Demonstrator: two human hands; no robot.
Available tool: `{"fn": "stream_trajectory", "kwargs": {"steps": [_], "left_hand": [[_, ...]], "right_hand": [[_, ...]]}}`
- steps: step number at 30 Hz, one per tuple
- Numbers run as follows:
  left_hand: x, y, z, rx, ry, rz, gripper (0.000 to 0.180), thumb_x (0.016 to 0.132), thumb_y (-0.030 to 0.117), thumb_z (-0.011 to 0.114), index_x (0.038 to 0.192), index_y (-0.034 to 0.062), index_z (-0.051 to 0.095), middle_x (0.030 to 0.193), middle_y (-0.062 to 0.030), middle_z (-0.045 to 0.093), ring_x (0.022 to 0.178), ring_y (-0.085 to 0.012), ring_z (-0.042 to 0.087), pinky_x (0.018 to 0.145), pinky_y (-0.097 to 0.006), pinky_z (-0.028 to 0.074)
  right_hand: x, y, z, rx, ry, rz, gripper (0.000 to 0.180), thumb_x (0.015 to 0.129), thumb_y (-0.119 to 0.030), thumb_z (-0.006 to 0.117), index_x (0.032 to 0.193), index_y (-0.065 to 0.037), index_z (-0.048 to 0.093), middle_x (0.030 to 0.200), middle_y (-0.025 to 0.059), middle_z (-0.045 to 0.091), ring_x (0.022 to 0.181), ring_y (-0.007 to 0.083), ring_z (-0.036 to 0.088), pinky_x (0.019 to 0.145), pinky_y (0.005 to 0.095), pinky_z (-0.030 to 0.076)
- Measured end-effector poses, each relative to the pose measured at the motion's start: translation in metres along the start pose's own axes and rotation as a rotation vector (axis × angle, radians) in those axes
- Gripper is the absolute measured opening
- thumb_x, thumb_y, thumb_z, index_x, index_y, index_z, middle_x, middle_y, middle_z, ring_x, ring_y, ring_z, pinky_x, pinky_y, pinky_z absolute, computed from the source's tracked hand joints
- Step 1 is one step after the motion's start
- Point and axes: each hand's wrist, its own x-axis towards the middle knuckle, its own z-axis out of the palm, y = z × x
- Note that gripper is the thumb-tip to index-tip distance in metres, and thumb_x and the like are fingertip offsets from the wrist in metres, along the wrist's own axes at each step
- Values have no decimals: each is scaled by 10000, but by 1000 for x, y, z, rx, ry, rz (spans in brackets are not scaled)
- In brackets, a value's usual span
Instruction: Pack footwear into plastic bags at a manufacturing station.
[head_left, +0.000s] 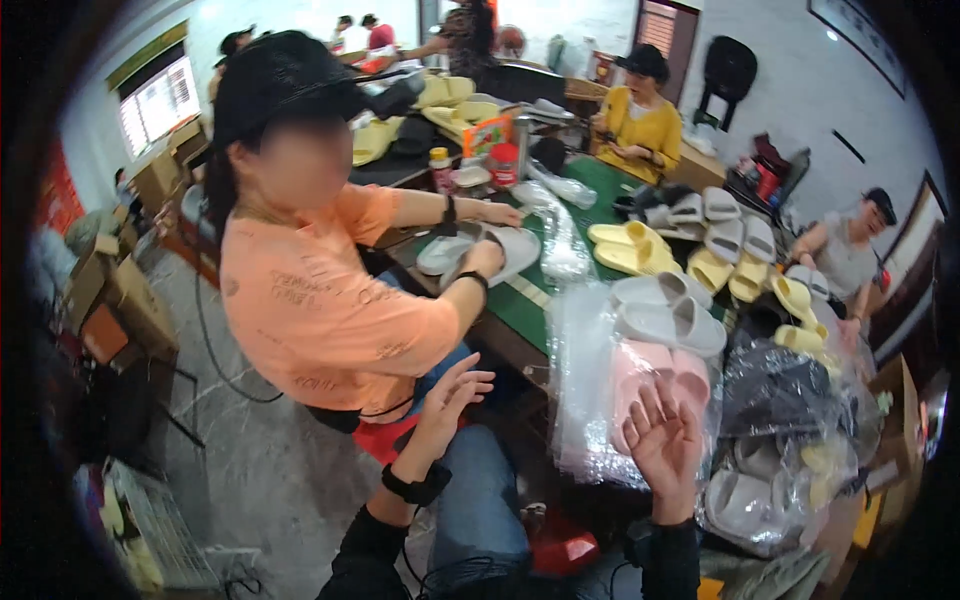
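Observation:
My left hand point(448, 408) is raised over my lap, fingers apart and holding nothing. Palm up, my right hand point(664, 440) is spread out in front of a pair of pink slippers point(640, 372); nothing is in it, and I cannot tell whether it touches them. Those slippers lie on a stack of clear plastic bags point(580, 385) at the table's near edge. Just beyond them rests a pair of light grey slippers point(672, 318). Farther off on the green table top point(520, 318) is a yellow pair point(634, 248).
At my left a co-worker in an orange shirt point(320, 290) handles grey slippers point(515, 255) on the table. Bagged slippers point(745, 500) pile up at my right beside a cardboard box point(900, 420). Two more people sit around the far side. A red stool point(565, 545) is below.

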Motion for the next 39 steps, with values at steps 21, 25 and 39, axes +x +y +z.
{"fn": "stream_trajectory", "kwargs": {"steps": [21, 25, 39], "left_hand": [[0, 33, -20, 134, 144, 71, 556, 958, 141, 503, 1461, 117, 269, 1180, -106, 581, 992, -156, 587, 844, -277, 440], [12, 44, -42, 82, 177, 64, 522, 969, 151, 483, 1446, 77, 281, 1174, -105, 592, 990, -146, 585, 836, -265, 442], [7, 37, -10, 145, -115, -99, 388, 977, 199, 491, 1320, 18, 463, 1156, -104, 586, 980, -151, 586, 866, -274, 456]], "right_hand": [[-29, 0, -69, 73, 316, 125, 386, 929, -211, 474, 1287, -70, 504, 1191, 87, 576, 1008, 234, 590, 828, 386, 489], [-44, -5, -59, 78, 365, 108, 340, 917, -193, 490, 1230, -84, 563, 1103, 84, 622, 884, 219, 620, 781, 384, 505], [-76, -11, -66, 104, 399, 78, 317, 915, -175, 494, 1205, -77, 575, 972, 77, 656, 808, 219, 614, 728, 362, 498]]}}
